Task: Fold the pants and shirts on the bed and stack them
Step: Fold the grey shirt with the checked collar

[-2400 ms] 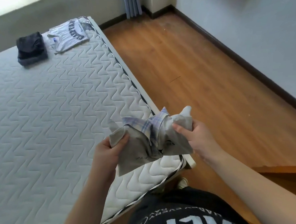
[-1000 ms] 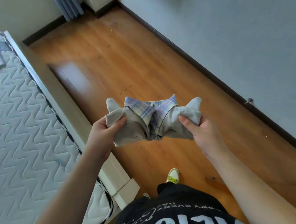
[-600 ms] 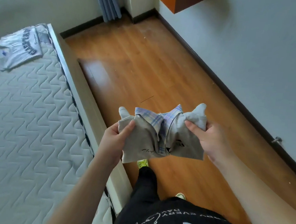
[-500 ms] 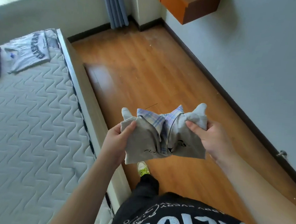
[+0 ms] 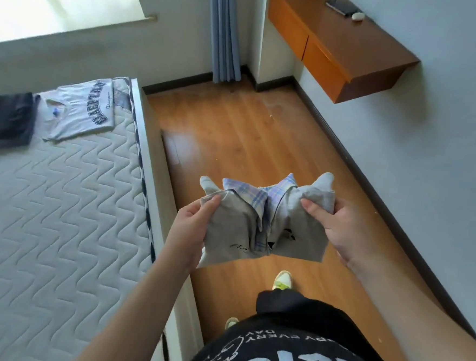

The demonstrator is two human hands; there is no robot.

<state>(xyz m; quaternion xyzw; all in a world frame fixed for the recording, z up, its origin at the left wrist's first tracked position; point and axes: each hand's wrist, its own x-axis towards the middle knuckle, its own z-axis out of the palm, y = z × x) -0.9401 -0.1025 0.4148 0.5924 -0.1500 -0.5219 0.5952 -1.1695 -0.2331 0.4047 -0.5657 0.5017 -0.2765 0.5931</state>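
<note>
The quilted mattress (image 5: 60, 210) lay left of the gripping hands. At its far end, well beyond them, a folded white printed shirt (image 5: 81, 110) rested just beside a folded dark garment (image 5: 7, 119).

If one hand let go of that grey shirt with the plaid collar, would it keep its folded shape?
Probably not. The shirt sags between the left hand and right hand, so it looks floppy. It seems light: pinched corners carry it. Its loose folds would likely drop open.
</note>
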